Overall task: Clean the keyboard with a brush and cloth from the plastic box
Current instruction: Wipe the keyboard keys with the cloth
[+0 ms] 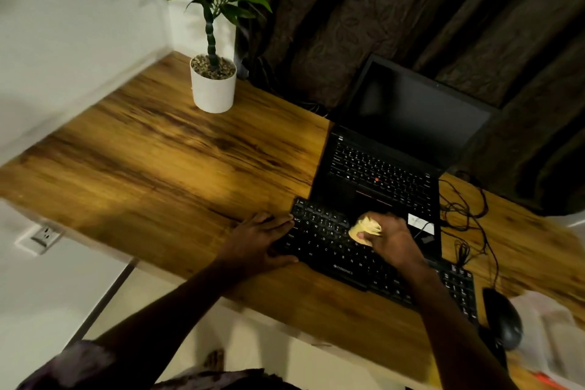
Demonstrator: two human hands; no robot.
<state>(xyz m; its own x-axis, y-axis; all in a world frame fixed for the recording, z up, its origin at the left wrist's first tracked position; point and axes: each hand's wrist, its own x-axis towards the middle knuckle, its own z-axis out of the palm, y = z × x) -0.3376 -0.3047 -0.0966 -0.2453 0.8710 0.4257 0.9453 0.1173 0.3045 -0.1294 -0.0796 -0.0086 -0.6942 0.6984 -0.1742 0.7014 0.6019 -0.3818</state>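
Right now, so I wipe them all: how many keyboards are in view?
2: the external keyboard under the left hand and right hand, and the laptop's built-in keyboard behind it. None looks hidden.

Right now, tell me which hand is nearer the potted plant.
Left. The left hand rests at the left end of the keyboard, with the potted plant beyond it; the right hand, gripping the cloth, is further right on the keys.

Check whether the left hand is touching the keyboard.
Touching. The head view shows the left hand resting on the left end of the keyboard, no gap visible, while the right hand holds the cloth on the keys.
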